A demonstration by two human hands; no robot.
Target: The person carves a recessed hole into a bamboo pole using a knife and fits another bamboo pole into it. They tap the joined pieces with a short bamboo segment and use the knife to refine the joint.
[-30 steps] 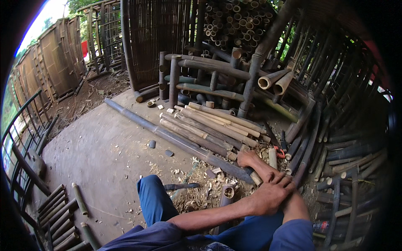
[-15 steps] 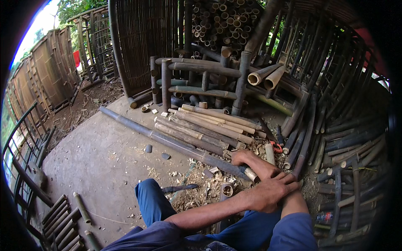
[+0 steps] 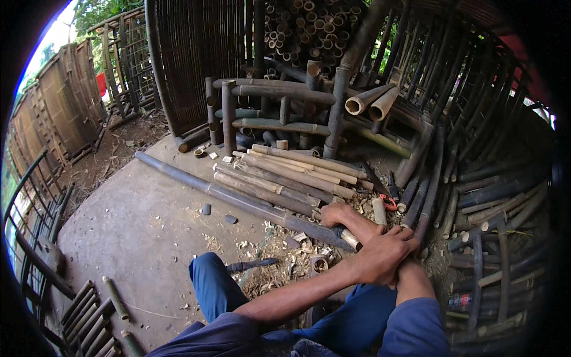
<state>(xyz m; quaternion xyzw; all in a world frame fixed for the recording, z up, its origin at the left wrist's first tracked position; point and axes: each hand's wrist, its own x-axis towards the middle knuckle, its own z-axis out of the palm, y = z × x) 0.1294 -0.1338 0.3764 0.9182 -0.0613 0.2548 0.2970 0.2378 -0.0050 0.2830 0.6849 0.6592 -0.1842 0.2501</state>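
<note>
two hands point(image 3: 385, 257), one grey pole point(image 3: 244, 204), one orange handle point(image 3: 389, 203)

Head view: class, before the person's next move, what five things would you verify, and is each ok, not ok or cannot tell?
1. Bare left hand free: not ok, it rests across the right forearm.
2. Bare right hand's grip: cannot tell, its fingers are mostly hidden.
3. Long, dark, knife-like tool apart from both hands: ok.
4. Orange-red tool handle apart from both hands: ok.
5. Ground cleared of pale, curled shavings: not ok, many lie scattered.
</note>
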